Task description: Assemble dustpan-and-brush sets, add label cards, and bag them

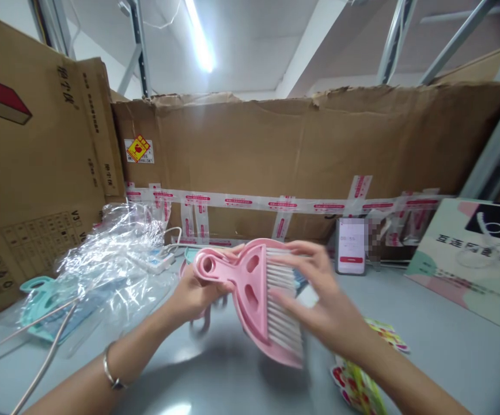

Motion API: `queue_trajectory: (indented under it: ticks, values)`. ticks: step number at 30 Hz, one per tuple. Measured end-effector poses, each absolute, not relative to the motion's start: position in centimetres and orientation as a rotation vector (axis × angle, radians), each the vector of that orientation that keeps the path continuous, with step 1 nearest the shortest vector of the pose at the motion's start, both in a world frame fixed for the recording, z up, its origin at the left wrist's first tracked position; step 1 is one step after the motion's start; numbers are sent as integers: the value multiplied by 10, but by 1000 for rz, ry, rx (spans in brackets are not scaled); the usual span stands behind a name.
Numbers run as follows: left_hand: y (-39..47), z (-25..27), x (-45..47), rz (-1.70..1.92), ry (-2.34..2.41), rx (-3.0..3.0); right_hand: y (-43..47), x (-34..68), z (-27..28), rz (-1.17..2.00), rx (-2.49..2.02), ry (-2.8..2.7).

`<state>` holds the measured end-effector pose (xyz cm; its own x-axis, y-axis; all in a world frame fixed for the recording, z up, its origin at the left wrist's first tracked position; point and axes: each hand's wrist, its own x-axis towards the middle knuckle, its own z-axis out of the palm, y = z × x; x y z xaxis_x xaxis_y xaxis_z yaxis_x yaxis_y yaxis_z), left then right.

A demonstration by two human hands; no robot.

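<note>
A pink hand brush (254, 288) with pale bristles lies nested in a pink dustpan (271, 350), held up above the grey table. My left hand (196, 291) is closed round the two handles, whose ends have a round hole. At the bristles is my right hand (319, 282), slightly blurred, its thumb and fingers spread. The thumb tip overlaps the bristles; whether it presses on them I cannot tell. Behind the handles, partly hidden by my left hand, are more pink and teal pieces.
Crumpled clear plastic (120, 253) and a teal dustpan (42, 305) lie at left, near pale cables (55, 340). A phone (351, 246) leans at the back. Colourful packets (356, 383) lie under my right forearm. Cardboard (241, 144) walls the back; a printed box (470, 259) stands right.
</note>
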<state>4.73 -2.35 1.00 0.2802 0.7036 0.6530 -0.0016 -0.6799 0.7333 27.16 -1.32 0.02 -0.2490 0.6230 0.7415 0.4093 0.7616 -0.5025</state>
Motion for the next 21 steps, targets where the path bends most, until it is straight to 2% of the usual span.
queue_trajectory:
  ticks: [3, 8, 14, 21]
  values:
    - [-32, 10, 55, 1357, 629, 2025, -26, 257, 1, 75, -744, -2141]
    - [-42, 13, 60, 1443, 601, 2158, -33, 256, -1, -35, -731, -2004]
    - [-47, 8, 61, 1407, 450, 2252, -42, 251, -3, 112, -643, -2044]
    - [-38, 5, 59, 1726, 659, 2175, -35, 260, -1, -117, -681, -1847]
